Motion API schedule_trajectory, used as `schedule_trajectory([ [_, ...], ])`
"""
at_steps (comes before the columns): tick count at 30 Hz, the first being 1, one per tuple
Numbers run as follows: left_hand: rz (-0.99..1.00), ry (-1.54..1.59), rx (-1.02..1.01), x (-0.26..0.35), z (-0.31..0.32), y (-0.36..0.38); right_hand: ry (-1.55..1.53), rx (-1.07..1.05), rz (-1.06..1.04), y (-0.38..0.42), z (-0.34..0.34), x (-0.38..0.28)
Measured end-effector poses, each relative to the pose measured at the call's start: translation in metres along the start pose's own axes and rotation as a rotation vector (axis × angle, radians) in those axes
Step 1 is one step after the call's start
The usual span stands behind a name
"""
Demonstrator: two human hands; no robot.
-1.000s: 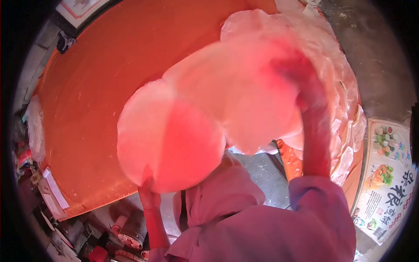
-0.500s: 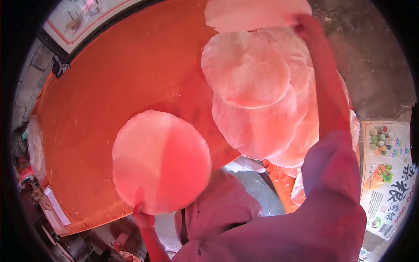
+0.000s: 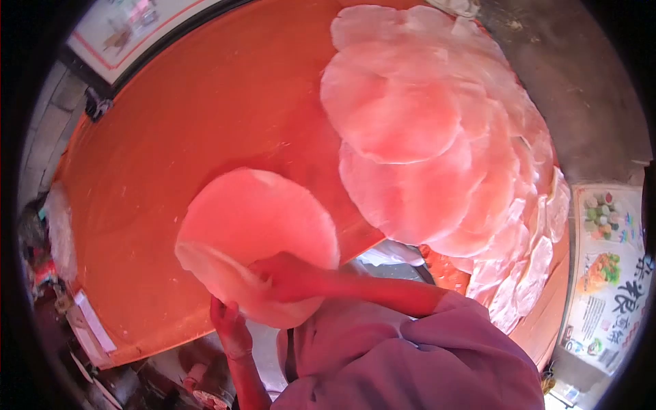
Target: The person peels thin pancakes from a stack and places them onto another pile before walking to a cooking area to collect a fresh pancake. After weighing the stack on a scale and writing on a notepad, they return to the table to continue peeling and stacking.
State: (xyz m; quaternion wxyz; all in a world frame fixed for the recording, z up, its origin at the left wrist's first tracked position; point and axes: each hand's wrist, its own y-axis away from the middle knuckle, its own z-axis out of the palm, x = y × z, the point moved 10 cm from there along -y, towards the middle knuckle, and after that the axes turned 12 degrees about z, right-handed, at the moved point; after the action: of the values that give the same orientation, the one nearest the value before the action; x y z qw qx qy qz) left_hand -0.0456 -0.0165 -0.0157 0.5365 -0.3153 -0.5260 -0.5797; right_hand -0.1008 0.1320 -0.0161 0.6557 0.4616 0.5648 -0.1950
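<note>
A round of thin, pale flatbreads lies at the near edge of the orange table, partly overhanging it. The near-left part of its top sheet is raised and bent over. My right hand is closed at that raised edge, above the round, somewhat blurred. At the near rim, my left hand grips the edge between thumb and fingers. How many sheets lie under the top one cannot be made out.
Many overlapping thin flatbreads spread over the right side of the orange table. A framed panel stands at the far left edge. Clear plastic hangs at the left, and a printed food poster is at the right.
My right hand has come back from the far end of the spread, where it held a flatbread that now lies there. It has moved onto the near round, whose top edge is now raised.
</note>
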Motion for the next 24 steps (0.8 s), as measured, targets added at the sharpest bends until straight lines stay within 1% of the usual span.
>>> schedule_trajectory([
  [2,-0.005,0.005,0.047,0.0,-0.018,0.006,0.076,0.091,-0.072,-0.007,-0.007,0.02],
  [3,-0.013,0.004,0.094,-0.012,-0.039,0.014,-0.083,0.091,0.097,-0.009,-0.014,0.032],
  [4,0.014,-0.059,0.144,-0.035,-0.074,0.024,-0.095,0.095,0.136,-0.008,-0.016,0.027],
  [5,-0.05,-0.024,0.061,-0.024,-0.051,0.021,-0.161,0.044,0.282,-0.005,-0.009,0.033],
  [6,-0.022,0.074,0.134,-0.012,-0.033,0.018,-0.103,0.028,0.278,-0.007,0.005,0.026],
  [9,-0.002,-0.042,0.166,-0.01,-0.034,0.012,0.109,0.003,0.289,-0.015,0.029,0.021],
  [10,-0.034,0.009,0.18,-0.017,-0.041,0.013,0.188,0.004,0.297,-0.017,0.031,0.019],
  [11,-0.017,0.071,0.164,-0.014,-0.036,0.013,0.16,0.031,0.224,-0.01,0.023,0.009],
  [12,0.003,0.135,0.148,-0.007,-0.028,0.014,0.135,0.059,0.148,0.004,0.005,-0.027],
  [13,0.019,0.197,0.132,-0.002,-0.022,0.015,0.138,0.054,0.109,0.007,0.01,-0.03],
  [14,0.031,0.087,0.131,-0.006,-0.032,0.019,0.141,0.05,0.07,0.009,0.015,-0.034],
  [15,0.046,-0.014,0.122,-0.015,-0.044,0.019,0.185,0.02,0.065,-0.007,0.044,-0.006],
  [16,0.064,-0.103,0.102,-0.022,-0.049,0.018,0.239,0.001,0.065,-0.017,0.058,0.01],
  [18,0.023,-0.113,0.244,-0.025,-0.056,0.024,0.338,-0.024,0.074,-0.02,0.049,0.011],
  [19,-0.036,-0.075,0.256,-0.043,-0.079,0.026,0.388,-0.034,0.074,-0.021,0.037,0.012],
  [20,-0.041,0.029,0.285,-0.036,-0.072,0.024,0.284,0.058,0.046,-0.016,0.005,0.005],
  [21,-0.019,0.085,0.239,-0.034,-0.073,0.024,0.174,0.141,0.011,-0.005,-0.032,-0.004],
  [22,-0.04,0.185,0.239,-0.04,-0.084,0.026,0.063,0.217,-0.031,0.007,-0.07,-0.01],
  [23,-0.06,0.28,0.244,-0.049,-0.094,0.028,-0.504,0.129,-0.029,0.021,-0.107,0.003],
  [24,-0.07,0.283,0.258,-0.056,-0.101,0.03,-0.48,0.222,0.048,0.046,-0.147,-0.018],
])
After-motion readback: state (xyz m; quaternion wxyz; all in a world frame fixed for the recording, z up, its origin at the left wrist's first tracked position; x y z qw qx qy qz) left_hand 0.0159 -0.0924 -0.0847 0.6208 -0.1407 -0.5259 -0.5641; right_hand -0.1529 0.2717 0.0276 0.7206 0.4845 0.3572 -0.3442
